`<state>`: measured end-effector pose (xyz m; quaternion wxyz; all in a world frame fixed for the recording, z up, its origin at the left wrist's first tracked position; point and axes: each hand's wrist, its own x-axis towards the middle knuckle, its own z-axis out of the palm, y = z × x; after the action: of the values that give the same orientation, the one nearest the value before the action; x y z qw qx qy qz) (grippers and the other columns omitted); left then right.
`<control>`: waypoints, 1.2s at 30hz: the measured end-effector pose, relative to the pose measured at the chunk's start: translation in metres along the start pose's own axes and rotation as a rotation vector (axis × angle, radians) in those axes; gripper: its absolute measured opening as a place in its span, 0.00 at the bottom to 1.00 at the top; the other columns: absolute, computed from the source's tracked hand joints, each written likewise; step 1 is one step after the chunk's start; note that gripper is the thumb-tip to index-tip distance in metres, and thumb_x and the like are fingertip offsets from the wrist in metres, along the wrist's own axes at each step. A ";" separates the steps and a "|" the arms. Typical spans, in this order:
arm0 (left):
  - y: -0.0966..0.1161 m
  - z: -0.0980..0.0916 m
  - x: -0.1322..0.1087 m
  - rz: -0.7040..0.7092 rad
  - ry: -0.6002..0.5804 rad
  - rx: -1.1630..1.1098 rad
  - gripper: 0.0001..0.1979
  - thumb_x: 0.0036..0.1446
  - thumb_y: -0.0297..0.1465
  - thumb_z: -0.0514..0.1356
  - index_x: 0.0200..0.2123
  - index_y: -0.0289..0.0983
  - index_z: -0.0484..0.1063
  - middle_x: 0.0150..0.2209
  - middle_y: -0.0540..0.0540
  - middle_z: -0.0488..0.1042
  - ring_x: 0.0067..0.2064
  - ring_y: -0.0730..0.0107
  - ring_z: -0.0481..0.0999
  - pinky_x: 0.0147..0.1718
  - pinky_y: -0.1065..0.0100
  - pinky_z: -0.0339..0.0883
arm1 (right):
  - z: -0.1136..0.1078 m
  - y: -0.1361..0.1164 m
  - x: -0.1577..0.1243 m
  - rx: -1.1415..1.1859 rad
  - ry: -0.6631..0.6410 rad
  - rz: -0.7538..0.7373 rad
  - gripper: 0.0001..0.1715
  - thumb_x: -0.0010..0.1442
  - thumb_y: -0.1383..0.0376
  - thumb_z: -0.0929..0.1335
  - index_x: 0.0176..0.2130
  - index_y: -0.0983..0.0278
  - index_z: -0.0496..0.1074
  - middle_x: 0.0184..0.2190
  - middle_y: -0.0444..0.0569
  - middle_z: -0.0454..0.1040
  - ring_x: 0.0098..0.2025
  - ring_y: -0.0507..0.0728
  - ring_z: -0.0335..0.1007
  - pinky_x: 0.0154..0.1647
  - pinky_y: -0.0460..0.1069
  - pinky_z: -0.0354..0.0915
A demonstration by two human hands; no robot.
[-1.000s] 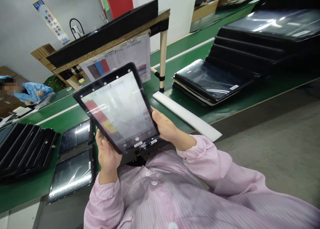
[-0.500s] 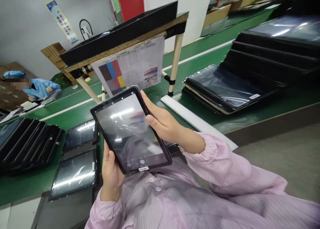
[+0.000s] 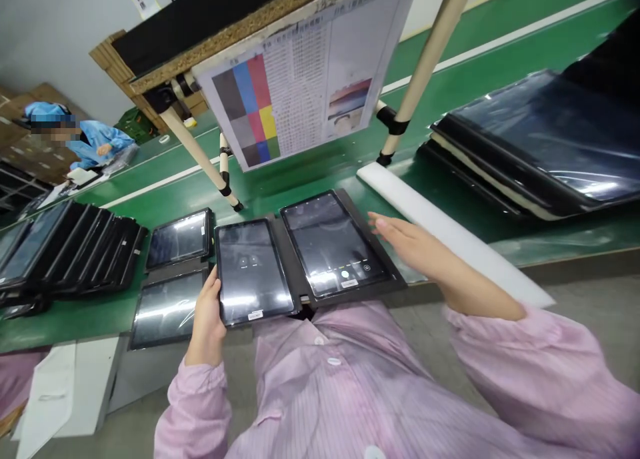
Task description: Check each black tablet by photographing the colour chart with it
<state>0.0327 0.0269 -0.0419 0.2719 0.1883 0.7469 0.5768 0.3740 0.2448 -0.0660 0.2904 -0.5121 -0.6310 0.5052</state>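
Two black tablets lie side by side on dark pads in front of me. The left tablet (image 3: 256, 267) shows a dark screen with two small icons and a white label on its lower edge. My left hand (image 3: 207, 320) grips that tablet's left edge, fingers closed against its side. On the right tablet (image 3: 333, 242) a camera screen is lit, with a round white shutter button. My right hand (image 3: 407, 245) hovers just right of it, apart from it and holding nothing, fingers stretched out.
A stand with a printed colour chart (image 3: 310, 79) rises behind the tablets. Left lie two more tablets (image 3: 180, 235) and a row of stacked ones (image 3: 75, 249). A white foam strip (image 3: 450, 232) and a tablet stack (image 3: 545, 139) are right. A person in blue (image 3: 100, 142) sits far left.
The tablet held up in both hands is down on the right pad. My right hand has let go and moved right; my left hand is at the left tablet's edge. The view has moved closer.
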 end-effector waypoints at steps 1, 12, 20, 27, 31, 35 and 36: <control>-0.001 0.002 0.003 0.032 0.015 0.044 0.27 0.58 0.39 0.60 0.60 0.35 0.72 0.57 0.34 0.76 0.59 0.51 0.76 0.59 0.48 0.67 | 0.000 0.004 -0.003 0.023 -0.005 0.049 0.34 0.69 0.50 0.62 0.64 0.68 0.68 0.63 0.63 0.69 0.63 0.67 0.67 0.70 0.61 0.57; -0.008 0.139 -0.078 0.472 -0.498 0.599 0.34 0.58 0.36 0.61 0.65 0.29 0.64 0.67 0.25 0.63 0.73 0.38 0.51 0.70 0.40 0.33 | 0.007 0.008 0.002 0.217 0.003 0.219 0.35 0.65 0.49 0.66 0.65 0.60 0.67 0.57 0.57 0.75 0.53 0.62 0.76 0.58 0.61 0.72; 0.008 0.150 -0.070 -0.124 -0.313 -0.199 0.32 0.57 0.34 0.62 0.64 0.40 0.59 0.62 0.35 0.69 0.57 0.58 0.76 0.58 0.55 0.67 | 0.010 0.007 0.023 0.369 -0.126 0.173 0.29 0.60 0.48 0.71 0.56 0.58 0.76 0.45 0.52 0.81 0.40 0.58 0.79 0.44 0.56 0.77; 0.025 0.142 -0.075 -0.066 -0.208 -0.298 0.32 0.56 0.35 0.65 0.63 0.38 0.62 0.59 0.38 0.71 0.58 0.61 0.75 0.58 0.61 0.67 | 0.045 -0.012 -0.012 0.573 -0.036 -0.121 0.43 0.56 0.46 0.74 0.64 0.60 0.67 0.58 0.55 0.75 0.58 0.65 0.73 0.62 0.62 0.68; 0.029 0.124 -0.075 0.411 -0.152 -0.202 0.33 0.58 0.42 0.64 0.64 0.39 0.63 0.63 0.35 0.66 0.64 0.55 0.69 0.62 0.57 0.63 | 0.052 -0.036 -0.032 0.676 0.090 -0.386 0.39 0.61 0.44 0.70 0.64 0.57 0.65 0.66 0.52 0.67 0.67 0.62 0.63 0.71 0.60 0.58; 0.040 0.111 -0.075 0.789 -0.071 0.024 0.41 0.56 0.46 0.65 0.68 0.40 0.56 0.66 0.33 0.61 0.67 0.49 0.64 0.64 0.52 0.60 | 0.046 -0.065 -0.034 0.789 -0.009 -0.354 0.36 0.63 0.37 0.63 0.59 0.54 0.71 0.62 0.48 0.72 0.68 0.63 0.63 0.67 0.61 0.64; 0.042 0.111 -0.075 0.843 -0.064 0.081 0.44 0.55 0.46 0.66 0.69 0.40 0.53 0.67 0.32 0.59 0.68 0.47 0.63 0.65 0.50 0.59 | 0.043 -0.071 -0.032 0.804 -0.069 -0.336 0.36 0.62 0.36 0.63 0.57 0.54 0.72 0.59 0.48 0.74 0.66 0.64 0.65 0.65 0.61 0.67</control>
<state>0.1592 0.0772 -0.0074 0.0275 0.5055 0.6178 0.6018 0.3205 0.2021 -0.0085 0.5236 -0.2314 -0.4680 0.6732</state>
